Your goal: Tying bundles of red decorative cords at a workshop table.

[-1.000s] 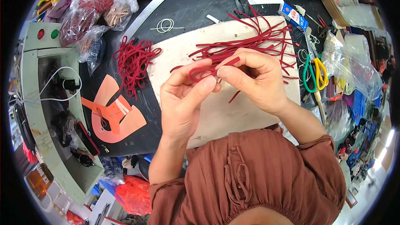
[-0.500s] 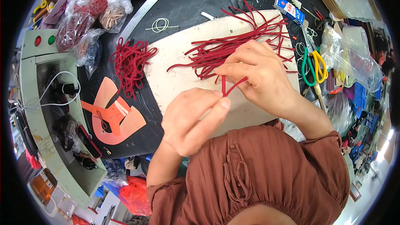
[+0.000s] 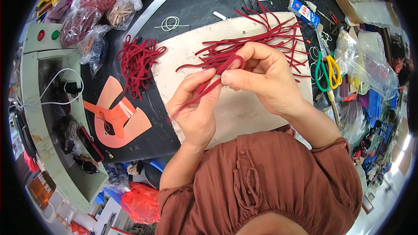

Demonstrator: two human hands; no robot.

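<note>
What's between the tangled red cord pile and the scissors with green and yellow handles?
The head view shows a flat cream board, loose red cords on it, and the left hand and right hand above.

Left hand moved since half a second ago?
Yes: the left hand has moved farther up over the pale board, and slightly left.

The cords are deep red, the mat cream with dark smudges, the worktop black with pale scratches, the cutouts peach and orange, the scissor handles green and yellow.
</note>
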